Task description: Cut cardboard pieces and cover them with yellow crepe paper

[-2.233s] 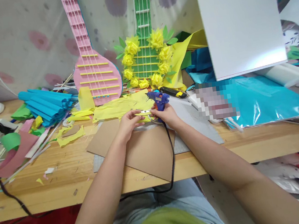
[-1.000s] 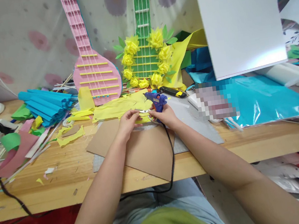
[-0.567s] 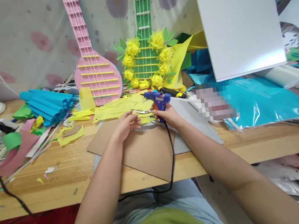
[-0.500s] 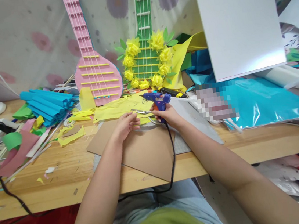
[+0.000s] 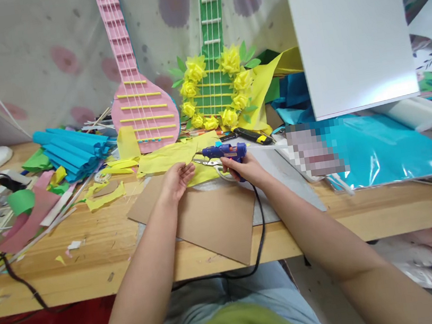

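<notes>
1. Your right hand [image 5: 246, 170] has its fingers wrapped around the handle of the glue gun [image 5: 227, 152], held above the counter [image 5: 387, 213]. It's lying nearly level, I'd guess so the nozzle faces your other hand.
2. Your left hand [image 5: 180, 180] is near the nozzle with its fingers curled in, narrow gap at most. Can't tell if you're pinching anything in there.
3. The scissors [image 5: 211, 163] are right by your right hand, over the yellow paper [image 5: 163, 157]. Their handles are partly covered, so no clue whether you're hanging onto them too.
4. That cardboard [image 5: 216, 221] sits under your wrists, probably as a work surface.
5. Black cord [image 5: 262, 212] hangs off the gun with slack, which likely lets it tilt freely. Can't see where it's plugged in.
6. The green guitar's [image 5: 212, 95] neck gets cut off up top.
</notes>
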Motion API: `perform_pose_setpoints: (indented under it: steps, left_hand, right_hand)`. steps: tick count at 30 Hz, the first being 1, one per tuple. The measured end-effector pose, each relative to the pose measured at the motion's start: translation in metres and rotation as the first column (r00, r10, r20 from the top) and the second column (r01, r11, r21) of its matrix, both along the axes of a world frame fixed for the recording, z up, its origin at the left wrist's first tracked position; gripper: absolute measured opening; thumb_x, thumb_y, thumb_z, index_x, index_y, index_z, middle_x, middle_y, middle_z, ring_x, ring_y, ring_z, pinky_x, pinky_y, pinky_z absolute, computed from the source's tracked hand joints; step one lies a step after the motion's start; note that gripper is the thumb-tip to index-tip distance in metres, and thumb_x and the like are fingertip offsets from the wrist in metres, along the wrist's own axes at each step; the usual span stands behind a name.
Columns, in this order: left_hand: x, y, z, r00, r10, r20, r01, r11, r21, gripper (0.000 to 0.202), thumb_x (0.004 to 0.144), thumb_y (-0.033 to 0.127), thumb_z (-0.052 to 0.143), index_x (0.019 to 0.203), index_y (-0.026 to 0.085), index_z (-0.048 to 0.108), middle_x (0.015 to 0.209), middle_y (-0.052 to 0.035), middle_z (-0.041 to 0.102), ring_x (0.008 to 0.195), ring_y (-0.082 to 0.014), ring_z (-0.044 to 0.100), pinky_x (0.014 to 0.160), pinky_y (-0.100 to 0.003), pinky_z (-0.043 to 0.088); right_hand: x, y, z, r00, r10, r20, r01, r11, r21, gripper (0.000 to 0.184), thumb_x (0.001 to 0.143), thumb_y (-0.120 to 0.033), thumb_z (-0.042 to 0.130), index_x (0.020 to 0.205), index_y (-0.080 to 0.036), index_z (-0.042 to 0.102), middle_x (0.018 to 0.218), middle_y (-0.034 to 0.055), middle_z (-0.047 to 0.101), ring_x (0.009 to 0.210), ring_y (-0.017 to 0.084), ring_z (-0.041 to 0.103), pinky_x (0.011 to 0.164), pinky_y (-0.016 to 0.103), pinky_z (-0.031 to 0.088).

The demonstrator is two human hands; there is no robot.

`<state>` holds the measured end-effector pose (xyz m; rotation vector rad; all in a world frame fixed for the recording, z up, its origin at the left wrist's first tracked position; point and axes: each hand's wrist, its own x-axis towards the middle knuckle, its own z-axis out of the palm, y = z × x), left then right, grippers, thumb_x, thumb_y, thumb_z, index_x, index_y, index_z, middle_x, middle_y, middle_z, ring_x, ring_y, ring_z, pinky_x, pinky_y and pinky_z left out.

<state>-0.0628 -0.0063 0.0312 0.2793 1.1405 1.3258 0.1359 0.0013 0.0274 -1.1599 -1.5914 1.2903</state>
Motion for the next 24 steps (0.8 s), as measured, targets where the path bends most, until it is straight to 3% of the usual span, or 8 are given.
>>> perform_pose_setpoints:
  steps: [4, 24]
  left_hand:
    - [0.0005, -0.0007, -0.0004, 1.000, 0.001, -0.022, -0.001, 1.000, 0.017, 0.012, 0.079, 0.007, 0.045, 0.071, 0.011, 0.052, 0.060, -0.0045, 0.063, 0.053, -0.0086, 0.062, 0.048, -0.014, 0.050]
    - [0.0029, 0.0000, -0.0050, 0.995, -0.013, -0.099, 0.017, 0.999, 0.038, 0.004, 0.073, 0.008, 0.051, 0.072, 0.012, 0.052, 0.062, -0.0053, 0.064, 0.054, -0.0105, 0.062, 0.051, -0.018, 0.051]
  right_hand:
    - [-0.0034, -0.0033, 0.0017, 0.996, 0.024, 0.080, -0.025, 1.000, 0.008, 0.044, 0.072, -0.058, 0.055, 0.058, -0.015, 0.055, 0.036, -0.0035, 0.045, 0.031, 0.006, 0.039, 0.035, 0.020, 0.031]
    - [-0.0032, 0.0001, -0.0022, 0.994, -0.011, 0.110, 0.013, 1.000, -0.025, 0.045, 0.069, -0.059, 0.057, 0.057, -0.016, 0.055, 0.040, -0.0020, 0.049, 0.032, 0.007, 0.041, 0.034, 0.020, 0.033]
